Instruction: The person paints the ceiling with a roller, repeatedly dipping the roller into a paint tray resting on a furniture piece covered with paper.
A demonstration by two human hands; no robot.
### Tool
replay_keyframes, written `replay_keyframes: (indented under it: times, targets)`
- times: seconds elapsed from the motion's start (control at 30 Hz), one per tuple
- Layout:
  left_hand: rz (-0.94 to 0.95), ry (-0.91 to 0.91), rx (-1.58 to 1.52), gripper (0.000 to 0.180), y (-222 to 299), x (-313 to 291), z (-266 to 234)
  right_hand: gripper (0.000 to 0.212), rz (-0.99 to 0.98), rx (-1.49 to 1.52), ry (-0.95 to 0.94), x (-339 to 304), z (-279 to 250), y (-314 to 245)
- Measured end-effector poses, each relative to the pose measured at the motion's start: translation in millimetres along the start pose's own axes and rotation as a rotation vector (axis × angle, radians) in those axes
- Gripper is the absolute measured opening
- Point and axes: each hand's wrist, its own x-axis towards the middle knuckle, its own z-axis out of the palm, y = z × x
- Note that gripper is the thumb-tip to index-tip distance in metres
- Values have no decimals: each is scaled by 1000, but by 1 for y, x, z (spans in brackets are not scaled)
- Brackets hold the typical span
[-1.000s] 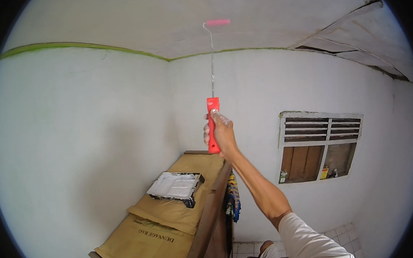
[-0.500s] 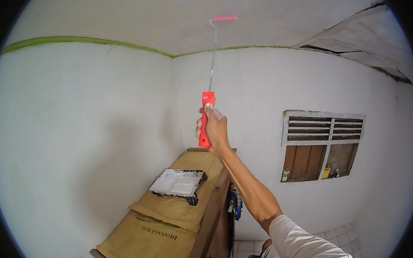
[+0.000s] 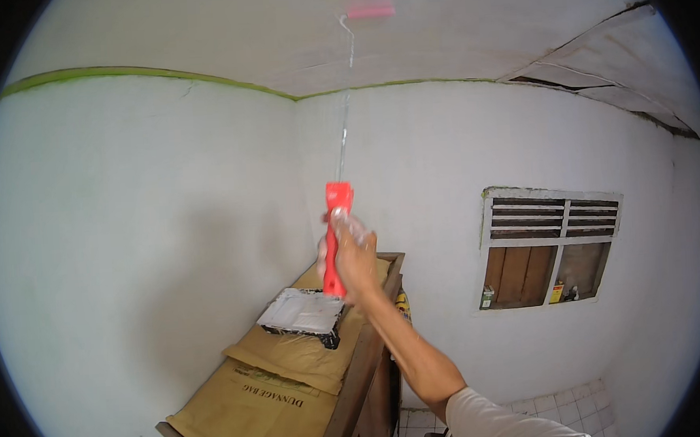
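Observation:
My right hand (image 3: 353,254) is wrapped round the red handle of a paint roller (image 3: 332,247), thumb along its upper part. From the handle a thin metal rod runs upward and bends to a small pink roller head, which is against the whitish ceiling (image 3: 466,22) as far as I can see. Below and behind the hand, a black paint tray (image 3: 333,340) with white paint in it rests on brown paper sacking (image 3: 271,381) spread over a wooden cabinet (image 3: 366,376). My left hand is out of sight.
Green trim (image 3: 152,74) edges the ceiling above white walls. At the right is a window (image 3: 553,247) with slats on top and small containers on its sill. Ceiling panels (image 3: 604,75) with dark gaps show at upper right. White floor tiles (image 3: 566,405) lie below.
My right hand has come down and slightly left with the paint roller. The pink roller head has shifted a little left and higher in the picture, along the ceiling.

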Motion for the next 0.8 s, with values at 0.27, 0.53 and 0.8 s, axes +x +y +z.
replay_keyframes:
  times: [0.27,0.53,0.8]
  targets:
    - [20,18,-17,78,-6,5,6,25,-11,-31,-37,-35,-1,-14]
    - [8,25,33,77,-9,35,42,21,-17,-64,-264,-113,-5,-6]
    - [-97,76,79,83,-25,50,45,29,237,-720,-196,-160,-145,59]
